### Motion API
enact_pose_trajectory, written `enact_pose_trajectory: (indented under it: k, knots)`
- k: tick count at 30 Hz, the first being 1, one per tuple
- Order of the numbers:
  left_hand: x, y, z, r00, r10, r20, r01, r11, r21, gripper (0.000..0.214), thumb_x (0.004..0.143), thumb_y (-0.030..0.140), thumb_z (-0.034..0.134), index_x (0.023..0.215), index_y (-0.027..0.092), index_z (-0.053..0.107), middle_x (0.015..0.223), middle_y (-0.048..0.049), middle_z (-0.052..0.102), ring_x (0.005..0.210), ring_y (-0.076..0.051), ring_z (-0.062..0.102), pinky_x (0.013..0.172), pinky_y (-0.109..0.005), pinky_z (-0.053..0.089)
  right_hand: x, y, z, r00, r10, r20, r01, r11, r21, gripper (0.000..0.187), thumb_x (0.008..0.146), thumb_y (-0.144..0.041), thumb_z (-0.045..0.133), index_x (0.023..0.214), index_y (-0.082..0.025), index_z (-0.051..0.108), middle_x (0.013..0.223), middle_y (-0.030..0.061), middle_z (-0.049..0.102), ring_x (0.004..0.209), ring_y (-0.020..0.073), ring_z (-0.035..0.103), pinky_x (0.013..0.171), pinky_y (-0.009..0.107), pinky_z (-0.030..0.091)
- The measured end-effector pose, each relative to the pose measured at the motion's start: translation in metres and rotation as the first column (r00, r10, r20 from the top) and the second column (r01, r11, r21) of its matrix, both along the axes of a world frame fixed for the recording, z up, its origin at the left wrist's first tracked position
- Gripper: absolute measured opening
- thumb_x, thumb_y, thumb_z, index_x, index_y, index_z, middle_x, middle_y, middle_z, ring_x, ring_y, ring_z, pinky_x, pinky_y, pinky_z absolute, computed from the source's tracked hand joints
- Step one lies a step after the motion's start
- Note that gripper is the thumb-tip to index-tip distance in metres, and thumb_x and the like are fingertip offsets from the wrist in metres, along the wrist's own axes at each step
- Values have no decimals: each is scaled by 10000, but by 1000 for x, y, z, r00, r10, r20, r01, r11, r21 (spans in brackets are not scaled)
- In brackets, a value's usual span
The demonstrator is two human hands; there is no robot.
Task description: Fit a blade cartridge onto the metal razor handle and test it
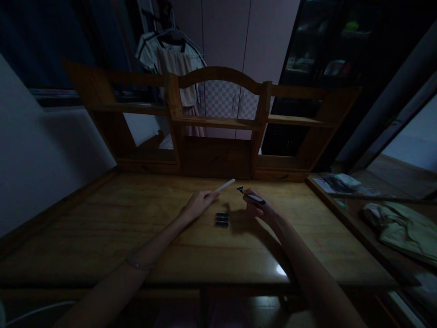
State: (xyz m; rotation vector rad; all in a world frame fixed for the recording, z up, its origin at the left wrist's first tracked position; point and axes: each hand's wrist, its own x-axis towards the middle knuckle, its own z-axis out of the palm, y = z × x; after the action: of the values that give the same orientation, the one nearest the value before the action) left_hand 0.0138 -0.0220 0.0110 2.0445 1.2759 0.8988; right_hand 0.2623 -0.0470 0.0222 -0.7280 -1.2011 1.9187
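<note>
My right hand [258, 208] is closed around a razor [254, 198] with a dark and pale handle. Its small head points up and to the left, above the desk. A slim white stick [223, 186] slants up to the right out of my closed left hand [200, 203]; its exact kind is hard to make out in the dim light. The stick's tip and the razor's head are close but apart. On the desk between and just below my hands lies a small clear pack of dark razor cartridges [221, 219], stacked in a column.
The wooden desk [136, 237] carries a shelf unit [218, 120] along its back edge. Cloth [406, 228] and a plastic-wrapped item [344, 180] lie on a lower surface to the right. Clothes [177, 59] hang behind the shelf. A white cable [41, 311] is at lower left.
</note>
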Motion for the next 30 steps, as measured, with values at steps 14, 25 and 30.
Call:
enact_pose_trajectory:
  k: [14, 25, 30]
  knots:
    - [4, -6, 5, 999, -44, 19, 43, 998, 50, 561, 849, 588, 411, 877, 118, 716, 719, -42, 653, 681, -177, 548, 614, -241, 381, -5, -11, 7, 988, -75, 136, 64, 995, 81, 431, 859, -465, 504, 549, -206, 354, 322, -99, 289, 270, 45, 206, 319, 192, 188]
    - [5, -7, 8, 1000, -1, -12, 1, 999, 52, 555, 847, 586, 408, 857, 122, 711, 682, -37, 637, 660, -168, 533, 596, -238, 363, -6, -15, 11, 971, -141, 192, 116, 984, 132, 399, 856, -483, 511, 584, -205, 422, 340, -94, 302, 283, 51, 201, 318, 198, 195]
    - [9, -6, 1, 997, -1, -79, 5, 998, 61, 546, 847, 600, 418, 830, 144, 719, 691, -38, 646, 644, -167, 545, 570, -242, 332, -8, -16, 12, 972, -116, 204, 87, 985, 146, 411, 870, -479, 496, 575, -204, 418, 329, -90, 299, 276, 55, 217, 322, 197, 204]
